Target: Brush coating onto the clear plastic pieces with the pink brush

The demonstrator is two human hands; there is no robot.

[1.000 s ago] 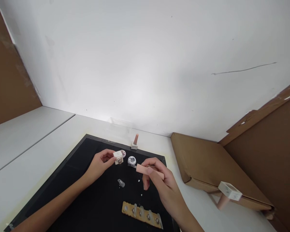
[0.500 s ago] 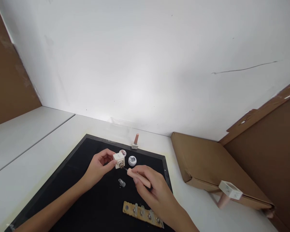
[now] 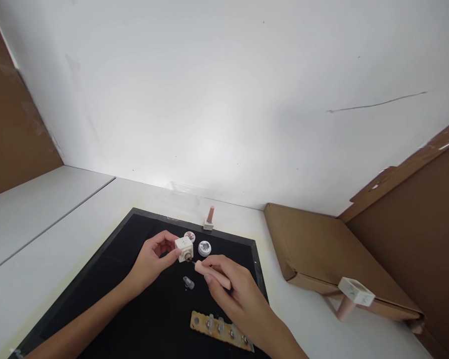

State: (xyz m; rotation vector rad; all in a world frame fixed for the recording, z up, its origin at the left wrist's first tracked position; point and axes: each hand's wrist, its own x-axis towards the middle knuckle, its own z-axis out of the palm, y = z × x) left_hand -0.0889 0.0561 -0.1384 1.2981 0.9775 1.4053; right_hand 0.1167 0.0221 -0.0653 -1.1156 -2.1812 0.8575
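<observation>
Tilted on its side, a white square nail polish bottle (image 3: 184, 245) is pinched by the fingers of my left hand (image 3: 153, 257). The pink cap with brush (image 3: 212, 274) is in my right hand (image 3: 236, 286), gripped like a pen. Its thin brush points at the bottle's open neck, and the tip is at the mouth. Below the bottle lies a small clear nail tip (image 3: 188, 282) on the black mat (image 3: 153, 314). A yellowish strip (image 3: 205, 326) bearing several clear nail tips is partly covered by my right wrist.
Two small round jars stand behind the hands, a glittery one (image 3: 189, 236) and a silver-topped one (image 3: 204, 248). A closed polish bottle (image 3: 208, 222) stands at the mat's far edge. On the right, a cardboard box (image 3: 322, 249) lies near another polish bottle (image 3: 353, 294), cap downward.
The cap with its brush has shifted very slightly left toward the bottle's neck. My left hand and the bottle stay nearly still.
</observation>
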